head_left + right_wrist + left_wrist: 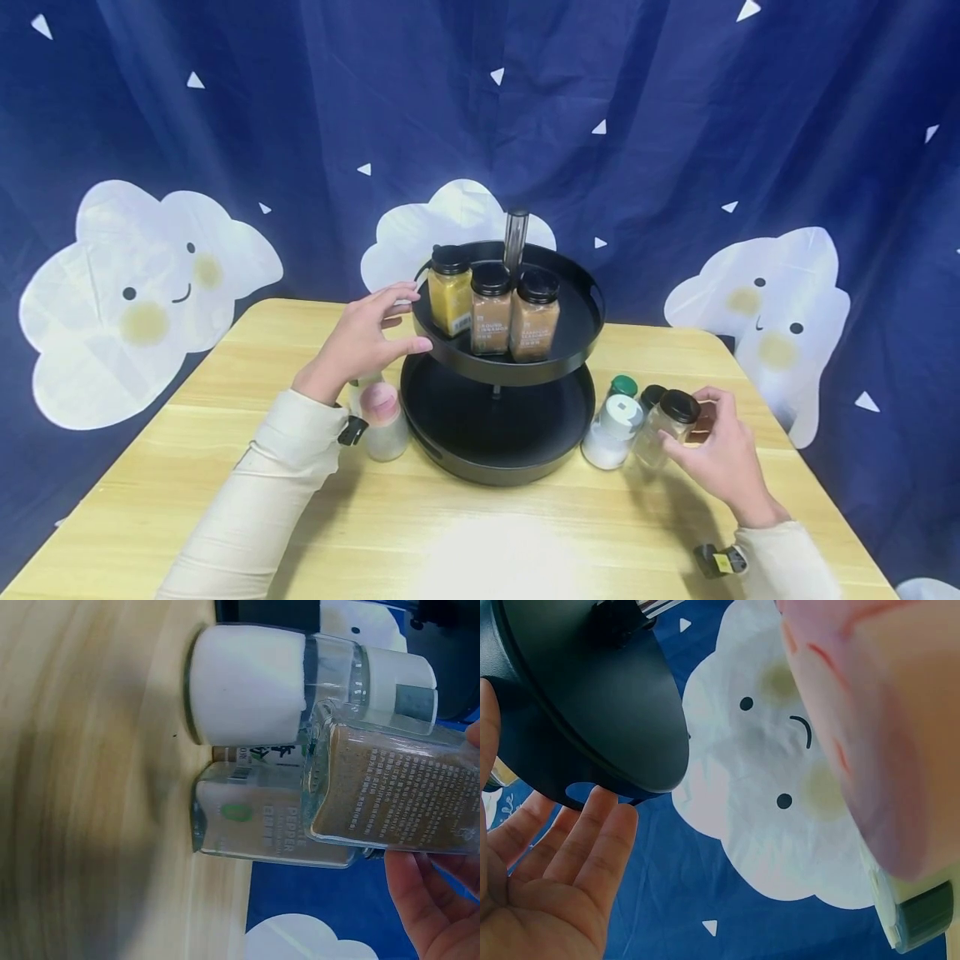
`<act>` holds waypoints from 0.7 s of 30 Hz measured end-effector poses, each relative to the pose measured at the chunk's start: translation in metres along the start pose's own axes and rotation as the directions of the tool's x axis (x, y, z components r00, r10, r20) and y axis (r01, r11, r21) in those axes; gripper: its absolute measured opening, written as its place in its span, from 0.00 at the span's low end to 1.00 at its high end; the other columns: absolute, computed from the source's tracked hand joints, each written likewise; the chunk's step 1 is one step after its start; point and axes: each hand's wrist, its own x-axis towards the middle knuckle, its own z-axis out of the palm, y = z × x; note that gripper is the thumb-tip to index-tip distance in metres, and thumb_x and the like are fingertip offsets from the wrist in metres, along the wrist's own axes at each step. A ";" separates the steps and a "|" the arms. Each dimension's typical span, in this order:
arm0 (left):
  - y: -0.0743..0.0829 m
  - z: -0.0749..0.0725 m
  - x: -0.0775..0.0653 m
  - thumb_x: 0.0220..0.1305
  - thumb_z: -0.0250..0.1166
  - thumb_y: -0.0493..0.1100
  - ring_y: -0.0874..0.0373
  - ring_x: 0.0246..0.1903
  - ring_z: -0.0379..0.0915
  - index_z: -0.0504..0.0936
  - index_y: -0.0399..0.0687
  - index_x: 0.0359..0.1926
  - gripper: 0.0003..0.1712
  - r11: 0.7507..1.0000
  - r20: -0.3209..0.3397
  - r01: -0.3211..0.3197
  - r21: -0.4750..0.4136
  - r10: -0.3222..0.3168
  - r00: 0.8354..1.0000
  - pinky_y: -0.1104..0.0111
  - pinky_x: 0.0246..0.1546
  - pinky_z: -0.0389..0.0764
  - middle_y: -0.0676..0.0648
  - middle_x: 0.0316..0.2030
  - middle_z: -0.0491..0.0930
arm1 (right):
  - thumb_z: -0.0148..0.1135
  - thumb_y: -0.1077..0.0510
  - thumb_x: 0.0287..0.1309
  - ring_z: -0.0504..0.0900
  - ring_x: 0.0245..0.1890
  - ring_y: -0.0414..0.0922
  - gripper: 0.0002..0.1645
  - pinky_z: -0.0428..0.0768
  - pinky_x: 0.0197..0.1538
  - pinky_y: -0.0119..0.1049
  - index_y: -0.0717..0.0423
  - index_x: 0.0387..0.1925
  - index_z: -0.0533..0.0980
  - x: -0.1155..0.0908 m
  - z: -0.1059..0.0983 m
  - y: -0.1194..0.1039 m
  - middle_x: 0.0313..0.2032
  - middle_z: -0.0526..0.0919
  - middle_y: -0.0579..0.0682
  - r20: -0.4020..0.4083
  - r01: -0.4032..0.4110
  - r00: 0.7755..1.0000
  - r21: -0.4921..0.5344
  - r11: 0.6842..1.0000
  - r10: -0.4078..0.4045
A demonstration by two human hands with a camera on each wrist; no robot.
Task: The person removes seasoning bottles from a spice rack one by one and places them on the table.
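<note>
My right hand (723,458) grips a square glass spice jar (401,787) with a black lid and brown powder inside, its base raised above the table in the right wrist view. Behind it stand a pepper jar (277,817) and a white-filled glass shaker (247,686). My left hand (367,329) touches the rim of the black two-tier stand's upper tray (480,367), thumb and fingers spread along its outside. In the left wrist view the left fingers (592,847) lie extended beside the handle slot. That tray bears a yellow spice jar (450,292) and two brown ones.
The lower tray (498,475) sits on the wooden table (360,542). Left of it stands a pink-topped bottle (384,421), partly overlapped by the left wrist. A green-capped container (623,385) is behind the shaker. A blue curtain (420,108) hangs behind.
</note>
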 end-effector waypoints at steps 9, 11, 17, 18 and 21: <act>0.001 0.000 0.000 0.49 0.78 0.44 0.44 0.57 0.73 0.73 0.38 0.60 0.38 1.000 0.007 0.021 0.003 -0.021 1.000 0.57 0.55 0.74 0.43 0.66 0.67 | 0.77 0.69 0.33 0.77 0.30 0.33 0.41 0.79 0.32 0.24 0.66 0.50 0.63 -0.004 0.004 0.004 0.35 0.80 0.62 0.039 -0.010 0.999 -0.004 1.000 0.010; 0.001 0.000 0.000 0.49 0.78 0.44 0.44 0.57 0.73 0.73 0.38 0.60 0.38 1.000 0.008 0.020 0.001 -0.020 1.000 0.57 0.55 0.74 0.43 0.66 0.67 | 0.77 0.69 0.33 0.78 0.30 0.35 0.41 0.79 0.32 0.24 0.67 0.50 0.63 -0.005 0.005 0.006 0.35 0.80 0.62 0.048 -0.015 0.999 -0.004 1.000 0.015; 0.002 -0.001 0.000 0.49 0.78 0.44 0.45 0.57 0.74 0.73 0.38 0.60 0.38 1.000 0.006 0.022 0.000 -0.022 1.000 0.58 0.55 0.74 0.43 0.66 0.68 | 0.78 0.67 0.33 0.79 0.29 0.38 0.41 0.80 0.32 0.26 0.67 0.50 0.64 -0.009 0.007 0.009 0.36 0.80 0.62 0.073 -0.033 0.997 -0.010 0.999 0.033; 0.002 -0.001 0.000 0.49 0.78 0.44 0.45 0.57 0.74 0.73 0.38 0.60 0.38 1.000 0.006 0.023 0.001 -0.023 1.000 0.58 0.55 0.74 0.43 0.66 0.68 | 0.78 0.67 0.33 0.79 0.29 0.38 0.41 0.80 0.32 0.27 0.67 0.50 0.64 -0.009 0.008 0.009 0.36 0.80 0.62 0.076 -0.033 0.996 -0.012 0.999 0.034; 0.002 0.000 0.000 0.49 0.78 0.44 0.45 0.57 0.74 0.73 0.38 0.60 0.38 1.000 0.003 0.023 0.004 -0.023 1.000 0.58 0.55 0.75 0.43 0.65 0.68 | 0.78 0.66 0.33 0.79 0.28 0.38 0.40 0.81 0.31 0.29 0.67 0.50 0.66 -0.011 0.009 0.009 0.35 0.81 0.61 0.081 -0.027 0.996 -0.019 0.999 0.028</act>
